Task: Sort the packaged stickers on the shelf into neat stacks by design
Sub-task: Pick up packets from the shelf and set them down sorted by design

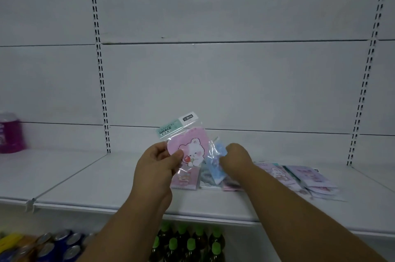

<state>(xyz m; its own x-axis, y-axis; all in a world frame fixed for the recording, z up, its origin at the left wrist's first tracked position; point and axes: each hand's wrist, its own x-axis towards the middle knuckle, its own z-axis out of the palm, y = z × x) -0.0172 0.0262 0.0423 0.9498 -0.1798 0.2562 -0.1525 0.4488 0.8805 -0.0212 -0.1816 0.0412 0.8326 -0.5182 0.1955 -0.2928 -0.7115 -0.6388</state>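
Note:
My left hand (159, 162) holds up a pink sticker pack (192, 146) with a white bear and a green header card, above the white shelf (85, 178). My right hand (237, 160) pinches a blue sticker pack (217, 165), tilted, just above the shelf. Under the hands lie a pink pack (186, 178), a grey-blue pack (206, 178) and the edge of another pink one (232, 186). To the right is a loose pile of pale purple and pink packs (299, 178), partly hidden by my right forearm.
A purple container (10, 133) stands at the far left of the shelf. Below the shelf edge are green-capped bottles (188, 242) and drink cans (53, 244). Slotted uprights (102, 90) divide the white back panel.

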